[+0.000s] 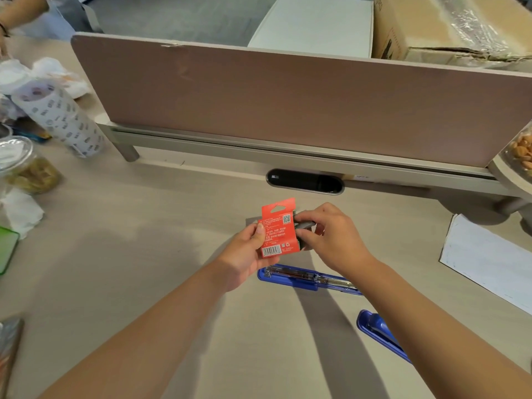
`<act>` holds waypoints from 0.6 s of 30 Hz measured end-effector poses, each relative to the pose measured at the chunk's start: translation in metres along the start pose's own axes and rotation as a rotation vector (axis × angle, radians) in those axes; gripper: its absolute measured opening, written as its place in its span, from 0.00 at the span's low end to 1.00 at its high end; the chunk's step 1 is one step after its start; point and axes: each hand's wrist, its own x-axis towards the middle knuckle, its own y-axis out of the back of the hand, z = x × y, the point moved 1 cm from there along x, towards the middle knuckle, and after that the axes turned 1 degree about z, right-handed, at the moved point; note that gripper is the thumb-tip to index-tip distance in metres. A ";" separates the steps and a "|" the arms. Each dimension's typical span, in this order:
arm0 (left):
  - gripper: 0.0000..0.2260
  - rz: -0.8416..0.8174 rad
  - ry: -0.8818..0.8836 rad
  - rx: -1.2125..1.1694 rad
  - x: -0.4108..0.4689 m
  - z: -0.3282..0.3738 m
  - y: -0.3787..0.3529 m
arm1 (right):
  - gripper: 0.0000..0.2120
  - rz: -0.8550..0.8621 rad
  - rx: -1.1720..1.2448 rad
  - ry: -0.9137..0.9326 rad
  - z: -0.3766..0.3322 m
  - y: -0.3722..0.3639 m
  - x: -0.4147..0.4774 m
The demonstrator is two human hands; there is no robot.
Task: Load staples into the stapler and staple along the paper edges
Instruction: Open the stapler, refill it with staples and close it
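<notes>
My left hand (247, 249) holds a red staple pack (278, 228) upright above the desk, its printed back with barcode facing me. My right hand (331, 234) pinches a grey strip of staples (305, 225) at the pack's right side. Below the hands a blue stapler (290, 276) lies opened flat on the desk, its metal staple channel facing up; its blue top arm (380, 331) stretches toward the lower right, partly hidden by my right forearm. A sheet of white paper (489, 260) lies at the right desk edge.
A brown divider panel (288, 93) stands across the back of the desk, with a black cable slot (305, 181) beneath it. At the left are a patterned paper roll (60, 116), a clear jar (26, 165), tissues (20, 211) and a green-edged object (7, 249).
</notes>
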 end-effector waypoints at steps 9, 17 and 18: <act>0.16 -0.057 0.015 0.098 0.005 0.004 0.000 | 0.11 -0.028 0.007 -0.065 0.003 -0.002 0.005; 0.15 -0.108 0.048 -0.005 0.006 0.004 -0.003 | 0.10 0.029 0.012 -0.034 0.003 -0.004 0.006; 0.16 -0.119 0.049 -0.046 0.006 0.005 -0.005 | 0.10 0.064 0.032 -0.003 0.002 -0.004 0.006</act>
